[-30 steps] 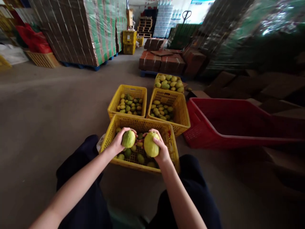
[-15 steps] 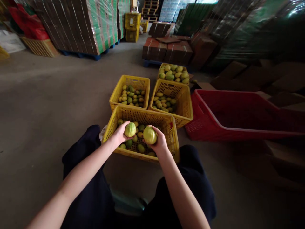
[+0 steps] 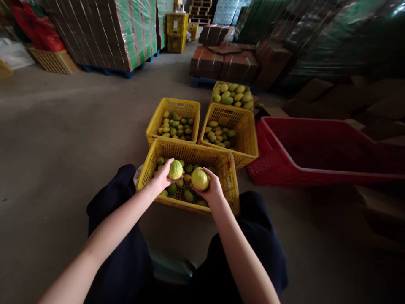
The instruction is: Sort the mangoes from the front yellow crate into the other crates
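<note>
My left hand [image 3: 163,175] is closed round a round fruit [image 3: 175,169], yellow-green with darker green streaks. In my right hand [image 3: 212,185] sits a second, paler yellow-green fruit [image 3: 200,179], with the fingers wrapped round its side and underside. I cannot tell the exact kind of fruit. Both are held apart from each other above the near yellow crate [image 3: 186,207]. Several green and yellow fruits, such as a green one [image 3: 188,195], lie scattered in that crate, some hidden by my hands.
Beyond stand a left yellow crate [image 3: 155,120], a right yellow crate [image 3: 248,126] and a far crate of larger-looking fruits [image 3: 236,95]. A big red bin [image 3: 268,164] is to the right. Strapped cardboard bundles [image 3: 207,61] and wrapped stacks [image 3: 136,33] stand farther back.
My left hand has moved slightly right and up with its fruit, which seems turned a little. My right hand keeps its fruit almost in place. The view has shifted slightly.
</note>
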Tool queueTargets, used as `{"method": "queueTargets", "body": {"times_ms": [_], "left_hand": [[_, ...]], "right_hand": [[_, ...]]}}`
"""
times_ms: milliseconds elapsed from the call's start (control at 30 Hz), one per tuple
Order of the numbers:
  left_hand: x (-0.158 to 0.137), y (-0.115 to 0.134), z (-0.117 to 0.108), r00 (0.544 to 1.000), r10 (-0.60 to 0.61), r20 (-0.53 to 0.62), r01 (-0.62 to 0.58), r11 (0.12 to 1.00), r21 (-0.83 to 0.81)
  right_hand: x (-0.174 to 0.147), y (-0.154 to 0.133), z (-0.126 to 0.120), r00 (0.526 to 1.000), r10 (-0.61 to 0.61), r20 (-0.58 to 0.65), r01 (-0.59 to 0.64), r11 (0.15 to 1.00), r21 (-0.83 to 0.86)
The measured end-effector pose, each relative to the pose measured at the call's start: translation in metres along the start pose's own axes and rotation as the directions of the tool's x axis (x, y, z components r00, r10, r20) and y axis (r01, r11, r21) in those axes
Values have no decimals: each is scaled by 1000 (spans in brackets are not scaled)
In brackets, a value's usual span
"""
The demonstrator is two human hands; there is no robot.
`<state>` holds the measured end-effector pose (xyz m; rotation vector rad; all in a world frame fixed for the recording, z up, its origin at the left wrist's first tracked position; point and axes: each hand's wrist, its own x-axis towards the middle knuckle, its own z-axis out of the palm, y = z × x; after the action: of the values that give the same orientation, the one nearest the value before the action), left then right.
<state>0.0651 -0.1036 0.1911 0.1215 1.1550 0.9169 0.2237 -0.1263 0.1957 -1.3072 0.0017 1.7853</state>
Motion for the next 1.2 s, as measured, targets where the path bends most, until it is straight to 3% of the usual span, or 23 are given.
{"method": "queueTargets", "body": {"times_ms": [167,333,433,533,633,700,767,833,1000,1133,1200], "left_hand": [[-2,1,-3,998,-26,49,31,995,-96],[-8,1,-3,998,37,44,-27,974,-227],[-11,2,-1,990,65,127,-34,973,-229],[-16,6,1,966,82,246,-29,977,-210],[-21,9,2,928,151,342,-81,975,-209],[-22,8,2,903,210,374,-144,970,-197],[-23,6,3,886,284,367,-243,958,-155],[-24,1,5,867,364,340,-352,931,-99],[-29,-11,6,782,533,322,-547,835,-54],[-31,-14,1,714,592,373,-612,787,-78],[-32,-12,-2,670,610,424,-648,759,-67]], "right_hand": [[4,2,-3,1000,-3,22,2,1000,5],[7,3,-5,992,-92,88,81,989,124],[7,2,-5,977,-159,145,130,972,196],[6,2,-3,927,-273,257,217,950,226],[3,6,-1,857,-404,319,390,914,109],[-1,10,0,779,-564,275,604,793,-84],[-6,14,1,623,-739,256,780,560,-281],[-12,18,0,474,-833,286,855,359,-374],[-17,31,-5,229,-856,464,932,56,-357],[-15,41,-8,3,-833,554,930,-202,-308],[-14,42,-9,-85,-809,582,915,-294,-275]]}}
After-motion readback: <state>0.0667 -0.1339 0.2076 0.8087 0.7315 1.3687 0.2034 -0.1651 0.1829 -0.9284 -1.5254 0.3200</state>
